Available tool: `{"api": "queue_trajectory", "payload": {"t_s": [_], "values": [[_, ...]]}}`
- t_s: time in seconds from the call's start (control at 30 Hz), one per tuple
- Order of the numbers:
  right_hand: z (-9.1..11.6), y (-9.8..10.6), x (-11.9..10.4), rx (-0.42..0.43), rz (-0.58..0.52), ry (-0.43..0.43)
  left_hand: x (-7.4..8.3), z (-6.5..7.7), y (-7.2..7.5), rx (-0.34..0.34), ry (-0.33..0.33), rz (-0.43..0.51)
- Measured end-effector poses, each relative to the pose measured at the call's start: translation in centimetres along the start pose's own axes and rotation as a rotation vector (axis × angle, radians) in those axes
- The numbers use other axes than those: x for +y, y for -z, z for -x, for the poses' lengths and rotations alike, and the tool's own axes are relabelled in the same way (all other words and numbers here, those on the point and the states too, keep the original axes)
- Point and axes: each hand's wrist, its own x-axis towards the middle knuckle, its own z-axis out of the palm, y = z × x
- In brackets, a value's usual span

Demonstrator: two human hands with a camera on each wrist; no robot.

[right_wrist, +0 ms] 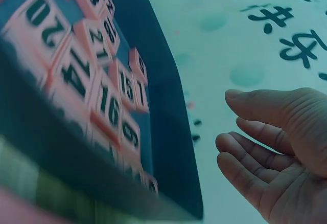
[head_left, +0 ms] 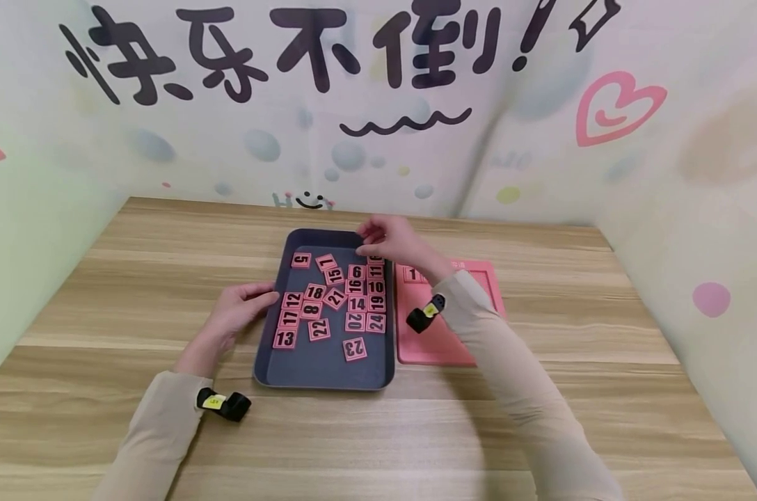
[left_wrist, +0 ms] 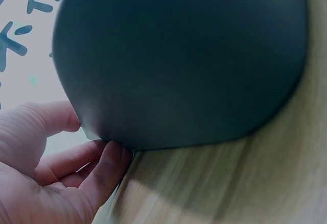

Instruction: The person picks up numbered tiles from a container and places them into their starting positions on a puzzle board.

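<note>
A dark blue-grey tray (head_left: 322, 365) holds several pink square number tiles, among them the 23 tile (head_left: 355, 348), the 22 tile (head_left: 319, 329) and the 5 tile (head_left: 300, 259). My left hand (head_left: 241, 309) holds the tray's left side, thumb at the rim and fingers against the outer wall (left_wrist: 179, 81). Above the tray's far right corner hovers my right hand (head_left: 391, 240), fingers loosely bent and apart from the thumb. Nothing shows between them in the right wrist view. Under that forearm lies a pink board (head_left: 428, 351) with the 1 tile (head_left: 412, 273) at its far left corner.
Everything rests on a wood-grain table (head_left: 165, 250). A printed backdrop (head_left: 353, 104) with lettering and bubbles rises behind it, and side walls enclose it left and right. The board lies close beside the tray's right edge, partly covered by the right sleeve (head_left: 516, 376).
</note>
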Motion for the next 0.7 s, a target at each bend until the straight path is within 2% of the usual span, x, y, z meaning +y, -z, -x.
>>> {"api": "queue_trajectory", "payload": {"t_s": [0.3, 0.53, 0.7], "values": [[-2.2, -3.5, -1.4, -0.083, -0.102, 0.040, 0.1, 0.1, -0.1, 0.005, -0.004, 0.012], [-3.5, -5.7, -1.5, -0.093, -0.187, 0.016, 0.1, 0.1, 0.0, 0.005, -0.010, 0.009], [-4.4, -7.3, -0.6, -0.070, -0.160, -0.004, 0.0, 0.2, 0.0, 0.000, -0.019, 0.005]]}}
